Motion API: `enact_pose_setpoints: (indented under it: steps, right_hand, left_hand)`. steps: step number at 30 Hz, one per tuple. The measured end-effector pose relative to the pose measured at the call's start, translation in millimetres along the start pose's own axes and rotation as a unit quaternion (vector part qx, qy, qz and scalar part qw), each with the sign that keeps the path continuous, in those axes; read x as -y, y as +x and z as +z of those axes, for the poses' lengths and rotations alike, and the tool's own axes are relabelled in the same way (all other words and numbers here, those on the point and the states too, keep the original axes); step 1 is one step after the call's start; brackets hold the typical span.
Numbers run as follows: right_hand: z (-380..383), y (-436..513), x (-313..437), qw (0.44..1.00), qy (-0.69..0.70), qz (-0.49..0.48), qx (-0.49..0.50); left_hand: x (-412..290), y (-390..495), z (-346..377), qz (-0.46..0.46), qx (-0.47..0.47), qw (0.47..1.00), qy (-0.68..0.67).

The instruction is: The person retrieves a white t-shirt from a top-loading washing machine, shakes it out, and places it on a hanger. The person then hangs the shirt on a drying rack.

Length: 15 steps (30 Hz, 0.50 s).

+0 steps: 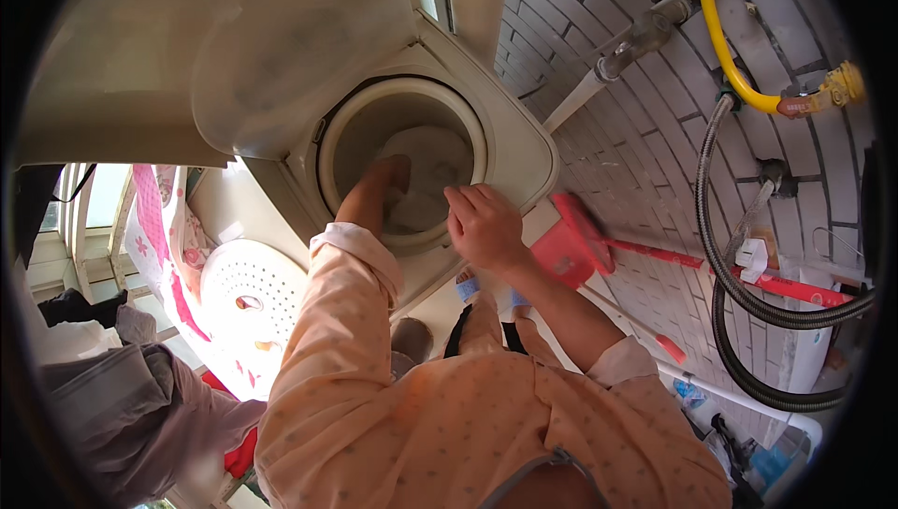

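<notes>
A round spin tub (330, 151) of a washing machine stands open in front of me. Inside it lies a pale, whitish mass (435, 147) that looks like wet cloth. My left hand (394, 172) reaches down into the tub against this mass; its fingers are partly hidden, so its grip is unclear. Over the tub's near right rim is my right hand (485, 225), fingers curled together with nothing visible in them. Behind the tub a translucent round lid (302, 60) is tilted up.
A white perforated disc (245, 284) and draped clothes (140, 404) are at the left. Along the tiled wall (631, 158) on the right run a yellow hose (722, 46) and a braided hose (701, 186). A red dustpan (572, 249) stands beside the machine, near my feet.
</notes>
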State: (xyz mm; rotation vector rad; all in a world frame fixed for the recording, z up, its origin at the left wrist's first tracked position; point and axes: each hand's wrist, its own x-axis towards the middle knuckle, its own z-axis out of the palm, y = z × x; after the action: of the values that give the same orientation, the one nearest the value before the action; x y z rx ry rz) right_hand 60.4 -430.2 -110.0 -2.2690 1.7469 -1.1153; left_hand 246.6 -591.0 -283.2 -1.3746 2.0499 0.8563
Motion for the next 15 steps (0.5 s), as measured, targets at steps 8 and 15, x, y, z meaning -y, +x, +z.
enact_pose_setpoints:
  steps: [8, 15]
  right_hand:
    - [-2, -5, -3, 1.000, 0.018, -0.018, 0.005]
    - [-36, 7, -8, 0.933, 0.309, 0.167, -0.078]
  left_hand:
    - [-69, -127, -137, 0.093, -0.161, 0.917, -0.353]
    - [-151, -356, -152, 0.370, -0.284, 0.687, -0.557]
